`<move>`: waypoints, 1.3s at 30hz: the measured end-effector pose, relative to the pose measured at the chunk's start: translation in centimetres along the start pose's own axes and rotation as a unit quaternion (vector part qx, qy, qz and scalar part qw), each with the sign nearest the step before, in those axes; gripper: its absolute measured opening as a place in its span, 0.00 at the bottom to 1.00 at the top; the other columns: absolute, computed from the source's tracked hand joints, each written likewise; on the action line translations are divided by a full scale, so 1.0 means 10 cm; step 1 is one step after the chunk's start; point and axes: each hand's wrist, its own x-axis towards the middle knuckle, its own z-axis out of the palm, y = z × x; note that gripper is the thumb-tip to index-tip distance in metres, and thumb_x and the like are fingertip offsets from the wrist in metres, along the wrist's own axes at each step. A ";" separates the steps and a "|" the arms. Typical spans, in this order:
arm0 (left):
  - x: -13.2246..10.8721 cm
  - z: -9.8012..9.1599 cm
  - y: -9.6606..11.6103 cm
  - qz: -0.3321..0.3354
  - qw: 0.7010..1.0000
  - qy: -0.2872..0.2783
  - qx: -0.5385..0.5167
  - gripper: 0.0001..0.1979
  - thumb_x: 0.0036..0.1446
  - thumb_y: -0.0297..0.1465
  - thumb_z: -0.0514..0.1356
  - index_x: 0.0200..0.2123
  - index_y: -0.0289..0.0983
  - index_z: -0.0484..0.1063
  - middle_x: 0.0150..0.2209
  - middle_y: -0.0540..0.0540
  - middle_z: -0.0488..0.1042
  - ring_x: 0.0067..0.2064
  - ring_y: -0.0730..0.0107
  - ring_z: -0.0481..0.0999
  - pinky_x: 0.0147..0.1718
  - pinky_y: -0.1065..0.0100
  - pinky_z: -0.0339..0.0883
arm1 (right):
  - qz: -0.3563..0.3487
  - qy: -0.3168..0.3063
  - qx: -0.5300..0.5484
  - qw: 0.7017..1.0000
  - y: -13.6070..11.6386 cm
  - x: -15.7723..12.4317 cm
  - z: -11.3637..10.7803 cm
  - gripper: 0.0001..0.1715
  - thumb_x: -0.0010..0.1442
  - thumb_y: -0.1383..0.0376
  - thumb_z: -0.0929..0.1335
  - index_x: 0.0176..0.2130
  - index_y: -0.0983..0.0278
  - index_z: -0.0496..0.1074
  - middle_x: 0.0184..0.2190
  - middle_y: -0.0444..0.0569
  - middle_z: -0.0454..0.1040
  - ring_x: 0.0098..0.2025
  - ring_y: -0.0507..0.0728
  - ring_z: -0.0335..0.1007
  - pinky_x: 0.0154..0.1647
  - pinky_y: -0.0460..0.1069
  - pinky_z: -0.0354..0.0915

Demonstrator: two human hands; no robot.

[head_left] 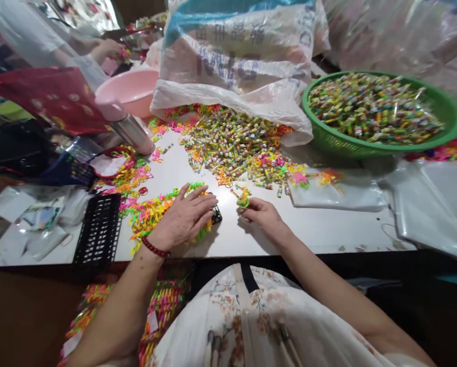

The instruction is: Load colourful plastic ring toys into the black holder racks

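My left hand [188,211] lies flat with fingers stretched over a black slotted rack, whose right end [216,214] shows past my fingertips. Rows of bright yellow, orange and green plastic pieces [148,219] fill this rack. A little to the right, my right hand [264,216] pinches a small green and yellow plastic piece [243,198] just above the white table [228,239]. Beyond both hands spreads a heap of small wrapped candy-like sticks [232,148], mixed with coloured plastic pieces.
A green basket [381,145] full of wrapped sticks stands at right. Clear plastic bags [339,196] lie before it. At left are an empty black rack [97,227], a steel flask [131,132] and a pink basin [132,92]. A big woven sack [236,56] rises behind. Another person's hand [108,50] works at far left.
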 end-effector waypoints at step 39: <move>0.00 0.00 0.00 -0.005 1.000 0.011 -0.019 0.17 0.68 0.34 0.48 0.57 0.41 0.65 0.57 0.47 0.72 0.67 0.60 0.58 0.68 0.46 0.40 | -0.222 -0.053 -0.281 0.932 0.29 0.10 0.51 0.03 0.58 0.68 0.64 0.32 0.63 0.68 0.29 0.44 0.71 0.30 0.52 0.64 0.33 0.46 0.60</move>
